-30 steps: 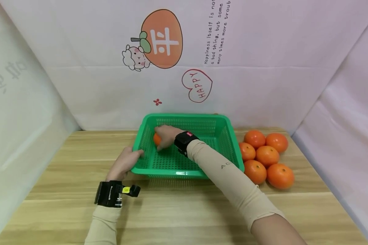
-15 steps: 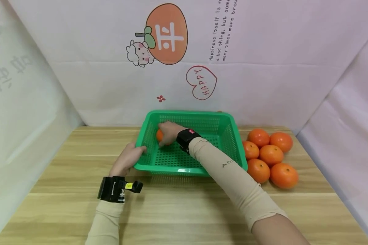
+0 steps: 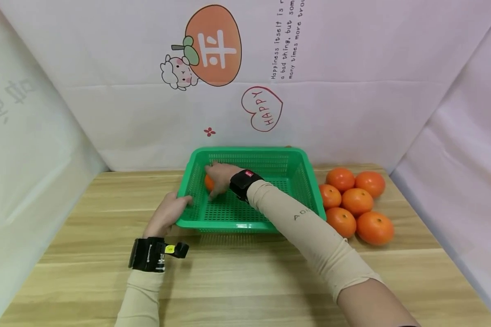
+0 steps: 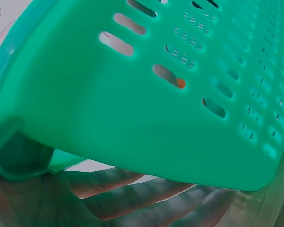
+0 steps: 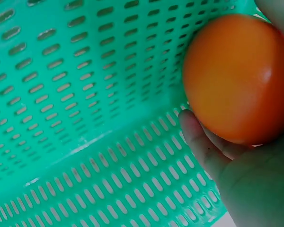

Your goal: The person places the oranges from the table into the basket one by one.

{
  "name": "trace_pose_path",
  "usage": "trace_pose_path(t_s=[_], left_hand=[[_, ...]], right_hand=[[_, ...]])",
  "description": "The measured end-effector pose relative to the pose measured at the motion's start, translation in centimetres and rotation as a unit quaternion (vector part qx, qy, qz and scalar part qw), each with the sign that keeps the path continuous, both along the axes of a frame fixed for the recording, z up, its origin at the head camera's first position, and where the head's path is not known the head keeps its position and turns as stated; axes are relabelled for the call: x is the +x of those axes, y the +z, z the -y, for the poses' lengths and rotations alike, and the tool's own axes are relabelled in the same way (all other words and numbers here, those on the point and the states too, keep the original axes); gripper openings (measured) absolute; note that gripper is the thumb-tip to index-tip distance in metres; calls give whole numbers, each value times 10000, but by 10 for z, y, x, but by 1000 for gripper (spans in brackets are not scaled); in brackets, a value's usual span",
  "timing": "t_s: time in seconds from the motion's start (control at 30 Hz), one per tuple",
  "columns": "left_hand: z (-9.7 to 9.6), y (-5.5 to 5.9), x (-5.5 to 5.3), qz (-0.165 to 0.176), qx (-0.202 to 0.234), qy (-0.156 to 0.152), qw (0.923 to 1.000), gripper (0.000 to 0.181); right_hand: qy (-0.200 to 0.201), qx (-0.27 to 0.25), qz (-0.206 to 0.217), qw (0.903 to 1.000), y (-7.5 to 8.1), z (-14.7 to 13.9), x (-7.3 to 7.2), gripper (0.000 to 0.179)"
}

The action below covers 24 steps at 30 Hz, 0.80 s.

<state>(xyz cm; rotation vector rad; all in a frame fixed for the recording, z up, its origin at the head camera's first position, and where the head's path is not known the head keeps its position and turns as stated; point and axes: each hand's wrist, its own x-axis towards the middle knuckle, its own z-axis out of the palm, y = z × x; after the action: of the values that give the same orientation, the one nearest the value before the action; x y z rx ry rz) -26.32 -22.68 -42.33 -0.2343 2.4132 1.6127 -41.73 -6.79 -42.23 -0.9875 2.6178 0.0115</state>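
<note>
A green plastic basket (image 3: 245,225) with slotted walls stands at the back of the wooden table. My left hand (image 3: 169,212) grips its left side, the thumb over the rim. In the left wrist view the other fingers (image 4: 132,198) lie along the basket's outside. Inside the basket, at the left end, my right hand (image 3: 222,177) holds an orange (image 3: 209,183). The right wrist view shows this smooth round orange (image 5: 239,80) with fingers and thumb around it, close to the slotted wall. From the head view my right hand covers part of the fruit.
Several more oranges (image 3: 358,201) sit grouped on the table at the basket's right. A white printed cloth (image 3: 331,118) rises directly behind the basket, and pale cloth hangs at both sides. My right forearm (image 3: 298,222) crosses over the basket's front rim.
The head view has shifted slightly. Both hands keep about the same places, the left at the basket's rim and the right around the orange inside.
</note>
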Motion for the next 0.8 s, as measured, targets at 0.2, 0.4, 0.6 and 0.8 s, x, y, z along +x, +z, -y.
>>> trace_pose_path(t_s=[0.2, 0.4, 0.6, 0.8], left_hand=[[1, 0, 1, -2, 28, -12, 10000, 45], [0, -1, 0, -7, 33, 49, 10000, 43], [0, 0, 1, -6, 16, 29, 10000, 44], [0, 2, 2, -10, -15, -25, 10000, 49]], right_hand=[[31, 226, -135, 9996, 4, 1, 3, 124], [280, 461, -355, 9979, 12, -4, 8, 123], [514, 209, -433, 9975, 26, -18, 17, 119], [622, -115, -474, 9969, 38, -37, 29, 112]])
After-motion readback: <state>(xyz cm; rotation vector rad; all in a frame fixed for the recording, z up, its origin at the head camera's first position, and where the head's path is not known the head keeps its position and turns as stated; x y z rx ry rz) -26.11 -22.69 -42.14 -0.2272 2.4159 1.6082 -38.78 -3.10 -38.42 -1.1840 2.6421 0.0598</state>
